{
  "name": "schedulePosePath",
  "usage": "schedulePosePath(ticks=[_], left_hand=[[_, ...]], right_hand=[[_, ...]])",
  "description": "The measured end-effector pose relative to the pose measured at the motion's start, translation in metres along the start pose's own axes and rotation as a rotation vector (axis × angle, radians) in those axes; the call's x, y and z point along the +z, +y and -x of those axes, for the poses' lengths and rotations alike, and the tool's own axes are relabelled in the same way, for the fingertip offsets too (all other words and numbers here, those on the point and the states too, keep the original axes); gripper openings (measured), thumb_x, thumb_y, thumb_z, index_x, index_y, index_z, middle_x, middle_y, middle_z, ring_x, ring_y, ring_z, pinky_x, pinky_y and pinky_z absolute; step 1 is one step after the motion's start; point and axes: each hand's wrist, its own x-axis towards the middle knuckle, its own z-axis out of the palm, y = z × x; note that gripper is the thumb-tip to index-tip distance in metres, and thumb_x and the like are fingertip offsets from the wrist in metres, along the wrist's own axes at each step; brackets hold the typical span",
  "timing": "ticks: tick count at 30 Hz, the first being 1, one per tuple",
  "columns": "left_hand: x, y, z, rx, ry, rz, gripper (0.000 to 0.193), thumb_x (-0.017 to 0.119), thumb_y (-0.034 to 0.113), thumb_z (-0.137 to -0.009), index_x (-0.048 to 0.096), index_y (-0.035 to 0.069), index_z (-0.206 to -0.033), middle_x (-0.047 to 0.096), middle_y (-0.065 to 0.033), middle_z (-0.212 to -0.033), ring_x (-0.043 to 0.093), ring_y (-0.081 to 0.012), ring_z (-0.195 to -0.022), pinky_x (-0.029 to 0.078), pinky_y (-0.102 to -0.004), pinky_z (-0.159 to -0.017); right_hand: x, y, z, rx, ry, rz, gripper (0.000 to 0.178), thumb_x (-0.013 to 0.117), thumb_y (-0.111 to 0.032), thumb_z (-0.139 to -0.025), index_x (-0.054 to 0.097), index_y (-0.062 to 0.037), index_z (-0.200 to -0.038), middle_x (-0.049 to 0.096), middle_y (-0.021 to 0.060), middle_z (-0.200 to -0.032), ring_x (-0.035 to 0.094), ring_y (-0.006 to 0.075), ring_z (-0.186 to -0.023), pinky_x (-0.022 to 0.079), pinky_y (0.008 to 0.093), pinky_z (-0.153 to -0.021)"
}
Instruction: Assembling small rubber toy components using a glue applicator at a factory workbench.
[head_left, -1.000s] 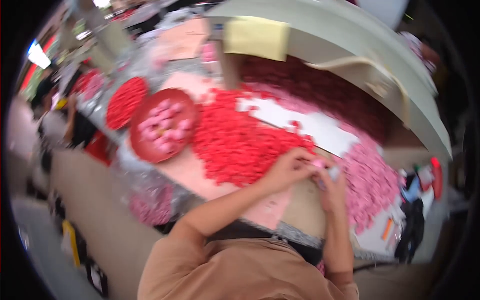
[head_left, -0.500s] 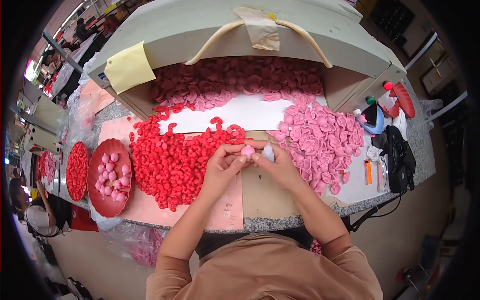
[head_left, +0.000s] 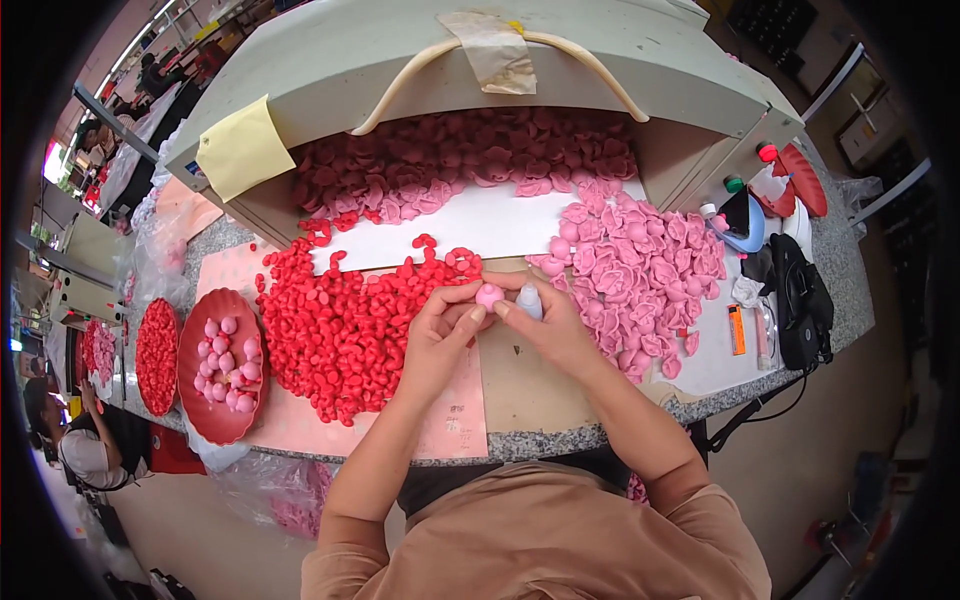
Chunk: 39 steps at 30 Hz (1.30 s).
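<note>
In the head view, the left hand [head_left: 445,325] pinches a pink ball [head_left: 489,296] mid-picture, over the desk [head_left: 560,442]. The right hand [head_left: 550,332] grips a pale bottle [head_left: 529,301], just beside the ball at three o'clock, its thumb seemingly steadying the ball. A light, even pinch should serve best; squeezing could dent the ball or the bottle. Working above the tan sheet [head_left: 525,395] at six o'clock keeps both hands clear of the red pieces [head_left: 335,345] at nine.
</note>
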Motion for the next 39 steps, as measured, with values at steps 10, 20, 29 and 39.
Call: schedulePosePath(ticks=[10, 20, 29, 39], left_hand=[[0.008, -0.005, -0.007, 0.004, -0.014, 0.103, 0.038, 0.054, 0.002, -0.089, 0.045, 0.003, -0.126, 0.053, -0.0094, -0.117, 0.055, -0.0176, -0.106, 0.047, -0.0297, -0.090], [-0.028, 0.020, 0.003, -0.008, 0.174, 0.308, 0.026, 0.045, 0.015, -0.092, 0.051, 0.003, -0.114, 0.053, -0.0055, -0.091, 0.051, -0.0140, -0.078, 0.044, -0.0280, -0.072], [-0.171, 0.106, 0.103, 0.303, 1.028, -1.532, 0.020, 0.057, 0.015, -0.084, 0.060, 0.004, -0.100, 0.056, -0.0143, -0.096, 0.054, -0.0279, -0.088, 0.043, -0.0374, -0.077], [-0.028, 0.157, 0.079, 0.738, 0.318, -1.351, 0.037, 0.065, 0.000, -0.074, 0.059, 0.000, -0.110, 0.055, -0.0153, -0.117, 0.051, -0.0321, -0.114, 0.037, -0.0393, -0.099]], right_hand=[[0.001, -0.006, 0.000, -0.416, 0.127, 0.512, 0.046, 0.063, -0.001, -0.078, 0.053, -0.0040, -0.123, 0.053, 0.0066, -0.111, 0.055, 0.0116, -0.085, 0.044, 0.0235, -0.078], [0.010, -0.005, 0.007, -0.132, 0.256, -0.027, 0.040, 0.052, -0.015, -0.088, 0.047, 0.0021, -0.124, 0.059, 0.0064, -0.095, 0.055, 0.0101, -0.079, 0.044, 0.0240, -0.072], [0.003, -0.022, 0.011, -0.159, 0.251, -0.048, 0.049, 0.045, -0.032, -0.090, 0.044, 0.0064, -0.121, 0.060, 0.0082, -0.079, 0.052, 0.0109, -0.054, 0.043, 0.0230, -0.053], [0.004, 0.002, 0.008, -0.092, 0.176, 0.082, 0.038, 0.047, -0.025, -0.092, 0.045, -0.0010, -0.122, 0.061, 0.0060, -0.079, 0.048, 0.0063, -0.055, 0.040, 0.0191, -0.045]])
